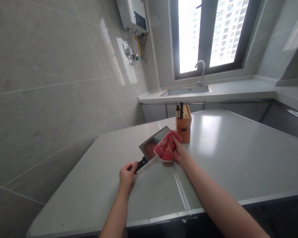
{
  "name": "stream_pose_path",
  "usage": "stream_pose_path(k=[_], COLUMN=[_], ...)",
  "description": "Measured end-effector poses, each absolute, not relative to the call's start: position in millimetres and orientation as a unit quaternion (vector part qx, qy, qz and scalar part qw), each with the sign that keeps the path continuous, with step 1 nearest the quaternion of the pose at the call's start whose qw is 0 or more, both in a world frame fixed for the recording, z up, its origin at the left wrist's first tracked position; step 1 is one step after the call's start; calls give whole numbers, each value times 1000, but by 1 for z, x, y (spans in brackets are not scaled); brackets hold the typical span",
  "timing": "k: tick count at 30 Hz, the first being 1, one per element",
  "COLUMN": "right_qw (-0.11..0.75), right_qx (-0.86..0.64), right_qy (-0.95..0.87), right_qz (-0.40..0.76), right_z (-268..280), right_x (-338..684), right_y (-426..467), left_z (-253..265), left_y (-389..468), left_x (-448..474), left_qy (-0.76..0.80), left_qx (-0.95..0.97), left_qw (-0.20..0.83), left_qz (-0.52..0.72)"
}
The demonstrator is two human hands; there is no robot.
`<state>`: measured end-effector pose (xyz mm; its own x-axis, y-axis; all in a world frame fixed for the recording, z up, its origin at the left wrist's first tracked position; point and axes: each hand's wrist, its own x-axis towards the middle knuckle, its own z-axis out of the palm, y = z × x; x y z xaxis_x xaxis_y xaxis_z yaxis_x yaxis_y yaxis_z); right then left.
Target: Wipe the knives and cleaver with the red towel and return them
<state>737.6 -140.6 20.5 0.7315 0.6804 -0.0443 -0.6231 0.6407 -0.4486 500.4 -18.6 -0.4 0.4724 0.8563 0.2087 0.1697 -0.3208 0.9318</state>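
Note:
A cleaver [151,142] with a broad steel blade and a black handle is tilted above the table, its blade pointing away to the right. My left hand [128,174] is closed around the handle. In my right hand [179,150] a red cloth [167,147] with pale markings is bunched up, and it lies against the right part of the blade, covering that edge. Just beyond the cloth stands a wooden knife block [183,125] with two dark-handled tools in its slots.
The grey-white table [228,165] has a metal seam running through it. Behind it are a counter with a sink [186,90], a faucet [201,72] and a window. A tiled wall [64,109] rises on the left, with a water heater [134,16] hung high.

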Motion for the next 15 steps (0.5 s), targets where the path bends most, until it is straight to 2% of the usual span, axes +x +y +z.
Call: stream_pose_path(k=[15], right_qw=[782], right_qx=[-337], right_qy=[-237], right_qz=[468], right_z=[15], right_x=[684], right_y=[-137], left_z=[6], left_y=[-21], left_x=[501], left_qy=[282], left_qx=[808], left_qw=[420], left_qz=[301])
